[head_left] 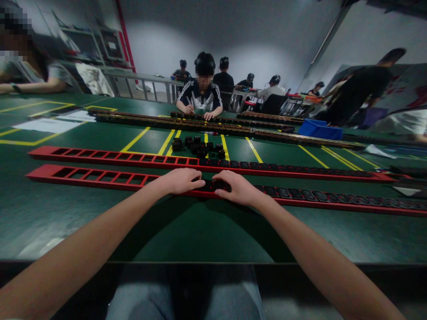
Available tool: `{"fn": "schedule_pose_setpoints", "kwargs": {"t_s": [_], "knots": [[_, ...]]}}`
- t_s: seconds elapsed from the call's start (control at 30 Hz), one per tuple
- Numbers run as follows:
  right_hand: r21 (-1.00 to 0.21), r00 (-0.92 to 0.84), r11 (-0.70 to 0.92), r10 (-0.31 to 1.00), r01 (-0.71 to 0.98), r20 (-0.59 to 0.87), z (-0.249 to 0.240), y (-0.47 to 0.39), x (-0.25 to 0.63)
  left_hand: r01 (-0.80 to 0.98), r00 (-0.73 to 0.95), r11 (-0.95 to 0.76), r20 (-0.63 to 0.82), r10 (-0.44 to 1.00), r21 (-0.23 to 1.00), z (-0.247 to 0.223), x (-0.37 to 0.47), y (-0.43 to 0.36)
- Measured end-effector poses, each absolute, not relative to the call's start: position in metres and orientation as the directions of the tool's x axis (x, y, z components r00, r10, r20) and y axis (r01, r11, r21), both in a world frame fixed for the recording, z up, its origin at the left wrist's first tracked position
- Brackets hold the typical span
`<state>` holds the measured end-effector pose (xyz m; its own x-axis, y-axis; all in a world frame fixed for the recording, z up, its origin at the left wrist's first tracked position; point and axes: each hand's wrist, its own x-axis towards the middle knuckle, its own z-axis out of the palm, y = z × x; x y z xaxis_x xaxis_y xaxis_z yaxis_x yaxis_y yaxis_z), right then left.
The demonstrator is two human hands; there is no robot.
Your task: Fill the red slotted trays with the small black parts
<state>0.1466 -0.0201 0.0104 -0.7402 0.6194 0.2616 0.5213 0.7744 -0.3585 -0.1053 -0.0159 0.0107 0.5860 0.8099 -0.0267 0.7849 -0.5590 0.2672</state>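
Two long red frames lie side by side across the green table. The nearer red frame point(100, 182) has bare slots at its left and black square pieces point(296, 194) in its right part. On its middle rests my left hand point(185, 181), thumb and fingers bent around its edges beside a black piece. Just to the right, my right hand point(235, 187) curls its fingers over another black piece point(218, 185) in the same frame. The farther red frame point(133, 160) is likewise part filled. Several loose black pieces point(196, 146) are piled behind it.
Long dark strips point(187, 122) cross the table behind the loose pieces. A blue bin point(320, 130) stands at the back right, and white papers point(50, 125) lie at the left. Across the table sits a person point(200, 95) holding a pen; other people are around.
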Motion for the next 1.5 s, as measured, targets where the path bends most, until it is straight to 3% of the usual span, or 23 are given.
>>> {"fn": "schedule_pose_setpoints", "kwargs": {"t_s": [0.8, 1.27, 1.5], "knots": [[-0.429, -0.698, 0.718, 0.675, 0.547, 0.239, 0.0118, -0.0212, 0.1462, 0.784, 0.585, -0.557, -0.028, 0.810, 0.274, 0.0139, -0.1040, -0.0188], [-0.412, -0.715, 0.737, 0.655, 0.536, 0.243, 0.0125, -0.0210, 0.1458, 0.786, 0.573, -0.544, -0.018, 0.819, 0.294, 0.0112, -0.1051, -0.0175], [-0.391, -0.736, 0.763, 0.628, 0.515, 0.255, 0.0132, -0.0210, 0.1462, 0.807, 0.555, -0.539, -0.001, 0.832, 0.243, 0.0122, -0.1066, -0.0171]]}}
